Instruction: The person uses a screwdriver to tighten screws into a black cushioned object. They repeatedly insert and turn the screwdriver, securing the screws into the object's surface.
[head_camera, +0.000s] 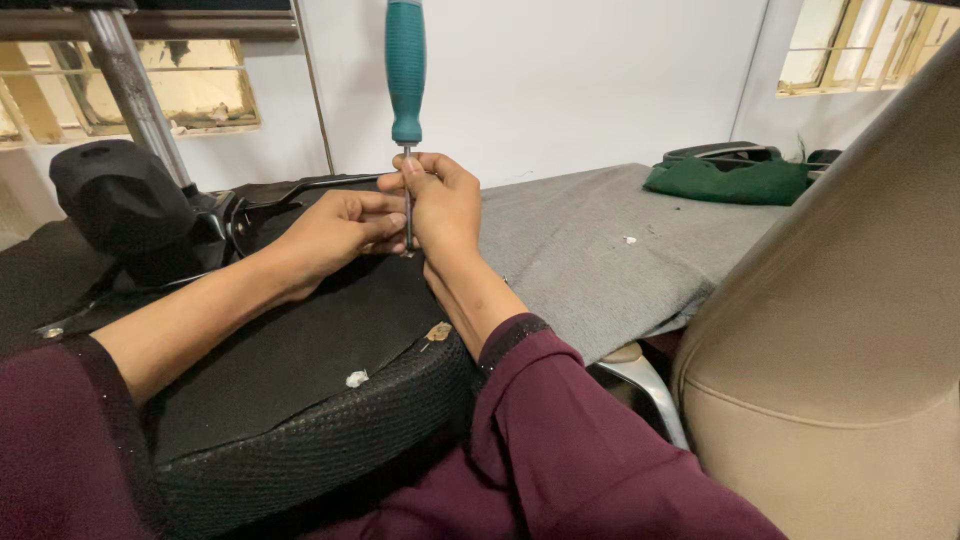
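A screwdriver (405, 70) with a teal handle stands upright, tip down on the black underside of an overturned office chair seat (290, 370). My right hand (440, 205) is closed around its metal shaft just below the handle. My left hand (335, 232) rests on the seat's underside beside the tip, its fingers touching the shaft near the bottom. Whatever the tip meets is hidden by my fingers. Both arms wear dark maroon sleeves.
The chair's metal post (135, 90) and black lever (300, 190) rise at the left. A grey cloth (600, 240) covers the table behind, with a green cloth (730, 180) at its far right. A beige chair back (850, 320) stands close on the right.
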